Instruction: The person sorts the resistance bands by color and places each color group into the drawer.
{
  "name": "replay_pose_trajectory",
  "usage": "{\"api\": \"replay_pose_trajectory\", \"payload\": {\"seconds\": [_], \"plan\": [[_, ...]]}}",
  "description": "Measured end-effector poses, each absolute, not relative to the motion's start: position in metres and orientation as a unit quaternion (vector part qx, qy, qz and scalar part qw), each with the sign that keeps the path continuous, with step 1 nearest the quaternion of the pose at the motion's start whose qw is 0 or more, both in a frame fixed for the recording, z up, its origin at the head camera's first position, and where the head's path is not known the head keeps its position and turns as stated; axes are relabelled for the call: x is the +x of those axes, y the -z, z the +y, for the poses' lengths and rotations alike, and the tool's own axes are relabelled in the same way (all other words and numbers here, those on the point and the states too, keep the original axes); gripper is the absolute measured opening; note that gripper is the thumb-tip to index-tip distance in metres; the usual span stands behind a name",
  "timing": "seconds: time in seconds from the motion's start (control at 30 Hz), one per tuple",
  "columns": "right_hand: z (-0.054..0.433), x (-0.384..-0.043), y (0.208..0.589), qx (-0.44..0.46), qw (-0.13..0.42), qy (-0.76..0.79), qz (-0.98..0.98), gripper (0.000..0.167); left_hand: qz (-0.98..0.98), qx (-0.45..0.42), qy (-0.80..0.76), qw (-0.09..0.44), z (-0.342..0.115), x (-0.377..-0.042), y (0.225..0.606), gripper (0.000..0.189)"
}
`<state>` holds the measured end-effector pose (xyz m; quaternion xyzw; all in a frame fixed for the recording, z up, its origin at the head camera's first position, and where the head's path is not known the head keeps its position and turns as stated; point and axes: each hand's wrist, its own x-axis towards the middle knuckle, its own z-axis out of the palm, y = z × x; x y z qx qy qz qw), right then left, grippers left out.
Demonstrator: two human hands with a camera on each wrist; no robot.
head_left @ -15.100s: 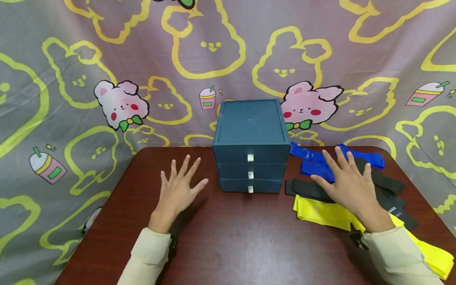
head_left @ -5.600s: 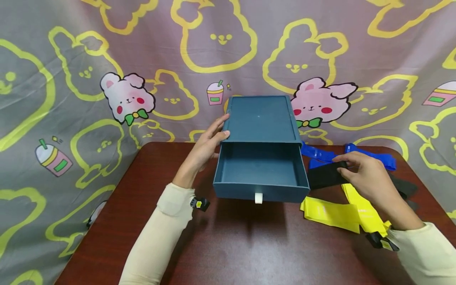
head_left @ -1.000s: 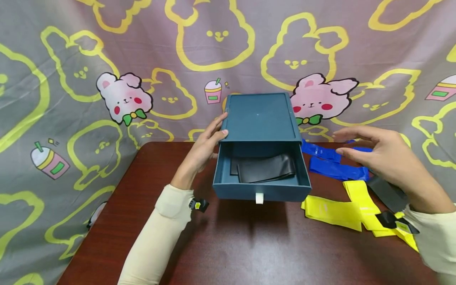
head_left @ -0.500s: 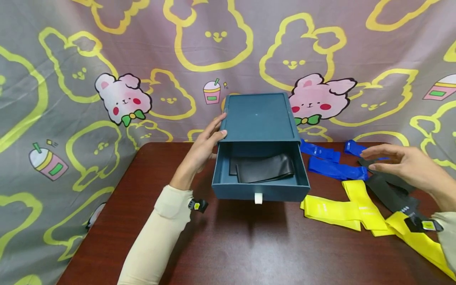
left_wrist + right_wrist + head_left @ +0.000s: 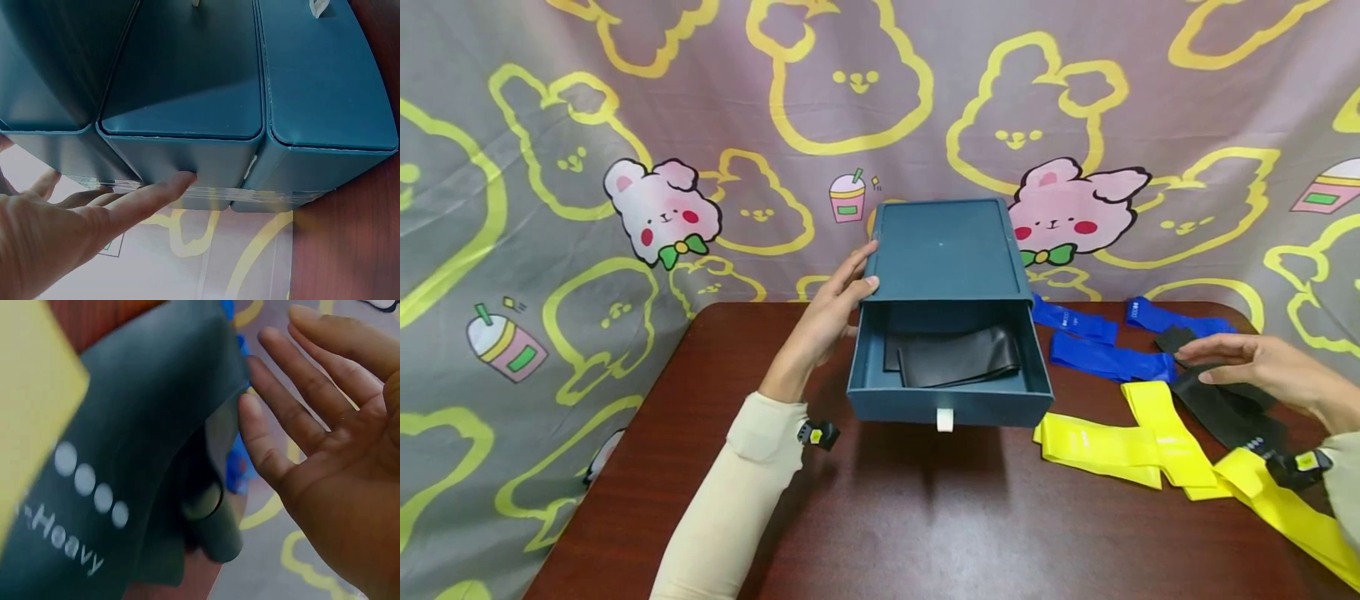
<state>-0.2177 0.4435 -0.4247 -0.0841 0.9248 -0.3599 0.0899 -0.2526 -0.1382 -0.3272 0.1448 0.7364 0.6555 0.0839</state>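
Note:
A small blue drawer cabinet (image 5: 943, 250) stands at the back of the table, its top drawer (image 5: 887, 406) pulled out. Folded black exercise bands (image 5: 958, 357) lie inside that drawer. My left hand (image 5: 823, 325) rests against the cabinet's left side; the left wrist view shows its extended fingers (image 5: 147, 199) on the side wall. On the right, my right hand (image 5: 1273, 367) hovers over the loose black exercise bands (image 5: 1213, 412), fingers apart and holding nothing. In the right wrist view, its fingertips are close to the edge of a black band (image 5: 144, 406) printed "Heavy".
Several yellow bands (image 5: 1097, 450) spread in front of the black ones, reaching the table's right edge. Blue bands (image 5: 1105, 357) lie beside the cabinet and behind the black ones. A patterned curtain (image 5: 760, 83) hangs right behind the table (image 5: 925, 533). The drawer juts out forward.
Since the earliest frame the top drawer has come out and black bands now lie in it. In the last second my right hand has moved right and down toward the loose black bands; the left has stayed.

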Motion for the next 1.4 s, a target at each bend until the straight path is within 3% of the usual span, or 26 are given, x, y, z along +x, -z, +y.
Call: {"api": "replay_pose_trajectory", "payload": {"seconds": [0.83,1.4], "plan": [[0.449,-0.222,0.429,-0.060,0.171,0.324,0.929,0.044,0.732,0.159,-0.658,0.083,-0.137,-0.251,0.326,0.058],[0.439,-0.214,0.395,-0.059,0.149,0.294,0.942,0.027,0.729,0.158,-0.661,0.086,-0.139,-0.253,0.328,0.058]]}}
